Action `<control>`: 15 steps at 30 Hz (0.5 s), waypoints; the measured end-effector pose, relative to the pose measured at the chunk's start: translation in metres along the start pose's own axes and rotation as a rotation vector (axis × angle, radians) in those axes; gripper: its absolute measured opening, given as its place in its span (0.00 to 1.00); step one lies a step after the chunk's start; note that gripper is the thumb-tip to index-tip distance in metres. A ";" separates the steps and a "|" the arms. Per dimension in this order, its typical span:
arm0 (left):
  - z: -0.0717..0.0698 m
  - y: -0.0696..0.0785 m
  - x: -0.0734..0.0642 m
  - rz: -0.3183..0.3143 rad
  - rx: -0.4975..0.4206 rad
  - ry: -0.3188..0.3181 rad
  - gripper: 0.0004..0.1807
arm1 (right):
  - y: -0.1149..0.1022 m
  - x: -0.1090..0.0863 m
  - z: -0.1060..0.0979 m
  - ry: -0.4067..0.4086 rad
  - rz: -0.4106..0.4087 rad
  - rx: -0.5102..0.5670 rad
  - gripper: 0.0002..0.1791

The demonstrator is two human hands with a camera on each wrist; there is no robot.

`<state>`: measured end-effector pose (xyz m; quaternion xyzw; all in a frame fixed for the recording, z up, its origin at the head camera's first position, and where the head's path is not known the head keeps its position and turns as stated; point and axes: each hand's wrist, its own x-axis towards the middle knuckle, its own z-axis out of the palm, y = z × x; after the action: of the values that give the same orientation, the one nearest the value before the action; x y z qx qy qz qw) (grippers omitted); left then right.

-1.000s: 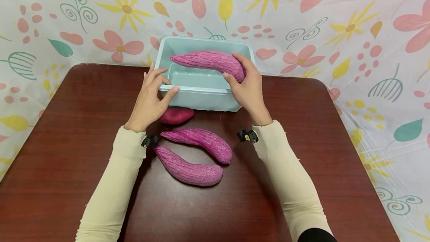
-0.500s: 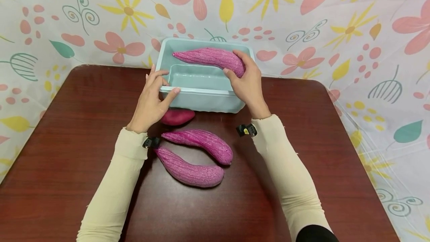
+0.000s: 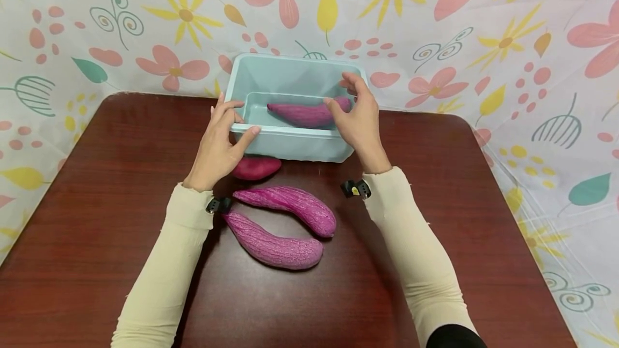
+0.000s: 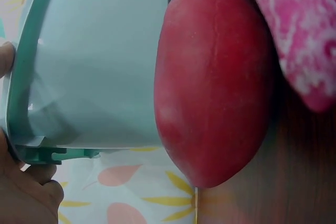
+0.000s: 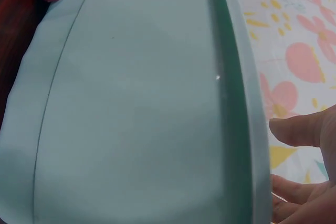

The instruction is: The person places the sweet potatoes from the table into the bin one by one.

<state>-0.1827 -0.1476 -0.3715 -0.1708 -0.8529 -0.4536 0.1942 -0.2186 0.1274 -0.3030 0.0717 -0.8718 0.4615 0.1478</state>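
A long purple sweet potato (image 3: 304,114) lies inside the light blue plastic bin (image 3: 290,144), its tapered end to the left. My right hand (image 3: 359,117) is over the bin's right end, thumb and fingers spread apart around the sweet potato's thick end and holding nothing. With my left hand (image 3: 217,138) I grip the bin's front left corner, thumb on the front rim and fingers over the left side. A smooth red sweet potato (image 4: 212,82) rests against the bin's front wall, partly hidden by my left hand in the head view.
Two more purple sweet potatoes, an upper one (image 3: 290,203) and a lower one (image 3: 275,243), lie curved on the dark wooden table (image 3: 435,219) between my forearms. A flower-patterned cloth (image 3: 411,15) hangs behind the bin and along both sides.
My right hand has let go of the purple sweet potato, which has dropped from rim height to the bin's floor. The right fingers have spread. My left hand keeps its grip on the bin.
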 end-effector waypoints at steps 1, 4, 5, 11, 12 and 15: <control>0.000 0.000 0.000 -0.001 0.000 -0.001 0.20 | 0.000 -0.001 -0.001 -0.003 -0.005 -0.006 0.34; -0.001 0.001 0.001 -0.002 -0.002 0.002 0.20 | -0.001 -0.008 -0.003 -0.012 -0.020 -0.015 0.34; -0.001 0.001 0.001 -0.003 -0.001 0.002 0.21 | -0.001 -0.010 -0.004 -0.012 -0.026 -0.016 0.34; 0.000 0.000 0.001 -0.011 -0.008 0.001 0.21 | -0.005 -0.021 -0.007 0.004 -0.057 -0.032 0.35; 0.000 -0.001 0.001 -0.012 -0.009 0.001 0.21 | -0.006 -0.023 -0.007 0.004 -0.061 -0.034 0.35; 0.000 0.000 0.001 -0.016 -0.010 0.002 0.20 | -0.011 -0.031 -0.008 0.019 -0.087 -0.026 0.36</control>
<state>-0.1838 -0.1474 -0.3712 -0.1643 -0.8517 -0.4597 0.1905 -0.1850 0.1269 -0.3001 0.1034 -0.8723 0.4440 0.1767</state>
